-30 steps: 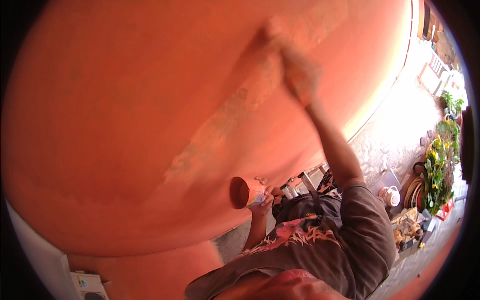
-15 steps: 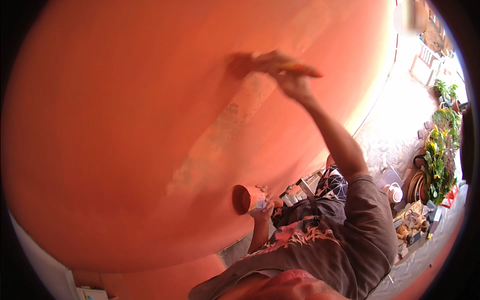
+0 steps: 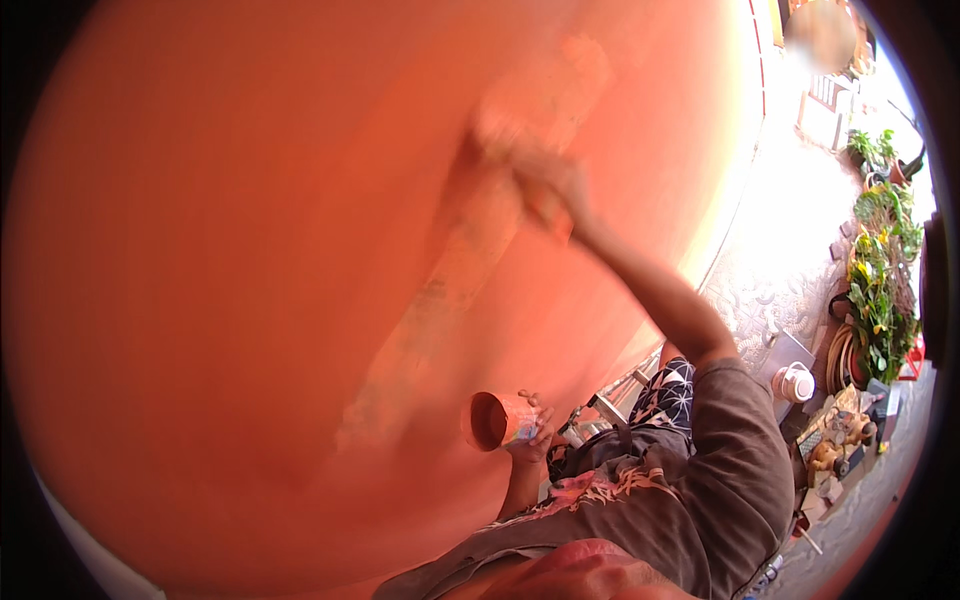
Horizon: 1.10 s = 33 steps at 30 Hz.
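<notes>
Right hand (image 3: 550, 185) has swung lower in view, now wrapped around a brush (image 3: 497, 130), handle angled to 5 o'clock, blurred. Bristle end sits near 12 o'clock by the patchy strip (image 3: 430, 310), which runs 1 to 7 o'clock on the orange wall (image 3: 250, 250); contact unclear. Brushing seems mid-stroke, strip coverage uneven. Left hand (image 3: 537, 436) curls around an orange cup (image 3: 500, 420), 6 o'clock, mouth toward 9.
</notes>
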{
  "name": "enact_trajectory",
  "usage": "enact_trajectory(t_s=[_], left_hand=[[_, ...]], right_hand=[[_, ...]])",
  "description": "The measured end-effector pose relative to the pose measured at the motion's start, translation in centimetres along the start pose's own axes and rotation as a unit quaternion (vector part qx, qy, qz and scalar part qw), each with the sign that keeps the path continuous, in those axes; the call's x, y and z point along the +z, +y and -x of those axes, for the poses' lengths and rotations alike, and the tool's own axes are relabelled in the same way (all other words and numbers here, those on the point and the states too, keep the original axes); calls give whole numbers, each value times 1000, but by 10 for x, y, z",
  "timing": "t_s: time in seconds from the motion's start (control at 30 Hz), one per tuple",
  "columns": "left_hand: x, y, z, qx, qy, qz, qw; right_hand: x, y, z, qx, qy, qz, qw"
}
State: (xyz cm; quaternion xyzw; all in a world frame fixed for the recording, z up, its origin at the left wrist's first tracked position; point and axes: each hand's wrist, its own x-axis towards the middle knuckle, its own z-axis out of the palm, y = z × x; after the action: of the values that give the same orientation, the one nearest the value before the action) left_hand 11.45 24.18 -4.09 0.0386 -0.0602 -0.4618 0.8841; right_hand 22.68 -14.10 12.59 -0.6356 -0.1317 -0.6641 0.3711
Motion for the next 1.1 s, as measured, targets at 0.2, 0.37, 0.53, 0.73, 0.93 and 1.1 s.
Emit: enact_trajectory(t_s=[0.2,0.37,0.53,0.73,0.93,1.1], left_hand=[[2,3,-35,-67,0,5,998],[5,-1,-39,-76,-5,11,997],[8,-9,-45,-80,-14,24,996],[1,-17,-59,-69,-6,29,997],[19,-30,-63,-70,56,66,994],[-12,-2,-81,-143,16,52,988]], right_hand=[[25,-116,-11,-44,-191,-262,945],[-42,-14,-46,232,-64,-249,938],[-135,124,-89,187,96,-109,972],[-209,207,-136,60,136,270,951],[-97,55,-66,94,-95,288,948],[-61,73,-4,116,-3,18,993]])
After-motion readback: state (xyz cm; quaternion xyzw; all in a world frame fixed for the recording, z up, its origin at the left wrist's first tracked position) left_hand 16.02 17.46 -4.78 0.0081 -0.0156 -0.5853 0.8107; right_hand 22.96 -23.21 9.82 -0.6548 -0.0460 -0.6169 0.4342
